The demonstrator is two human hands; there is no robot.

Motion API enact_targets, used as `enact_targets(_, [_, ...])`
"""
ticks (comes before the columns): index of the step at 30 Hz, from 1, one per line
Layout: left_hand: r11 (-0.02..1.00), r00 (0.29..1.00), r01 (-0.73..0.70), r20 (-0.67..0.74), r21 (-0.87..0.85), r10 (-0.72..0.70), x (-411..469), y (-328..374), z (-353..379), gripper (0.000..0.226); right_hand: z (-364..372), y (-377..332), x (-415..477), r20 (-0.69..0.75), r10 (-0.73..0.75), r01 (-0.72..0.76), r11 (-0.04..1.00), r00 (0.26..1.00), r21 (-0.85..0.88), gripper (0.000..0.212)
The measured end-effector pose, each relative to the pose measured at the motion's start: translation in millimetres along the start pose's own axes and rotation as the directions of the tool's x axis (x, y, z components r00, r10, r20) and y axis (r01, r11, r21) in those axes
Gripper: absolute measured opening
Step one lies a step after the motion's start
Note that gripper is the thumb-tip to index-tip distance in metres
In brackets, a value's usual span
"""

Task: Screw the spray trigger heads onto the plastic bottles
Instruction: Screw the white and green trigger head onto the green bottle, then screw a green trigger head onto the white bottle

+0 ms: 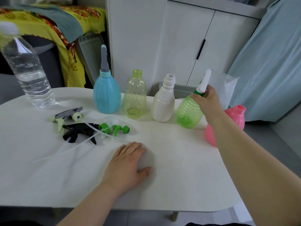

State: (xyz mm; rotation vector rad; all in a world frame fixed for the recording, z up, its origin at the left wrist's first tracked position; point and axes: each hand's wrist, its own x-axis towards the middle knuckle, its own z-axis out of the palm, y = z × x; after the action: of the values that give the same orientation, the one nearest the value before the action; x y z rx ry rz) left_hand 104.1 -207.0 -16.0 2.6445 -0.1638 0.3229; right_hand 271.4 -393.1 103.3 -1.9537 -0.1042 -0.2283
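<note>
Along the back of the white table (pixel 179 168) stand a blue bottle (pixel 106 97) with a grey and blue head fitted, an open pale green bottle (pixel 134 97), an open white bottle (pixel 163 103) and a ribbed green bottle (pixel 187 113). My right hand (pixel 206 101) grips the green and white trigger head (pixel 204 84) at the ribbed bottle's neck. An open pink bottle (pixel 234 121) stands behind my right forearm. Loose trigger heads lie at the left: grey and pale green (pixel 68 115), black (pixel 79 133), green (pixel 114 128). My left hand (pixel 128 163) rests flat on the table.
A clear water bottle (pixel 27 69) with a white cap stands at the table's back left. White cupboard doors (pixel 187 46) rise behind the bottles. A yellow patterned cloth (pixel 53 30) drapes at the far left, light blue fabric (pixel 268 62) at the right.
</note>
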Motion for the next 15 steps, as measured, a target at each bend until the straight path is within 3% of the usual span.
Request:
enact_targets(4, [0.999,1.0,-0.005,-0.015,-0.05,0.004,-4,3,-5,0.057,-9,-7,-20,-0.01,-0.006,0.006,0.999,1.0,-0.047,0.063])
enact_targets(7, [0.995,0.999,-0.022,-0.044,-0.095,0.018,-9,4,-9,0.049,-17,-14,-43,0.001,-0.043,0.043,0.991,0.999,-0.127,0.068])
enact_targets(12, [0.994,0.992,0.003,-0.124,-0.114,-0.018,-26,0,-36,0.028,-2,-35,-83,-0.077,-0.267,0.248,0.948,0.961,-0.198,0.05])
enact_targets(15, [0.997,0.983,-0.032,-0.183,-0.069,0.019,-42,-13,-60,0.021,31,-45,-95,0.089,-0.29,0.303,0.93,0.953,-0.209,0.034])
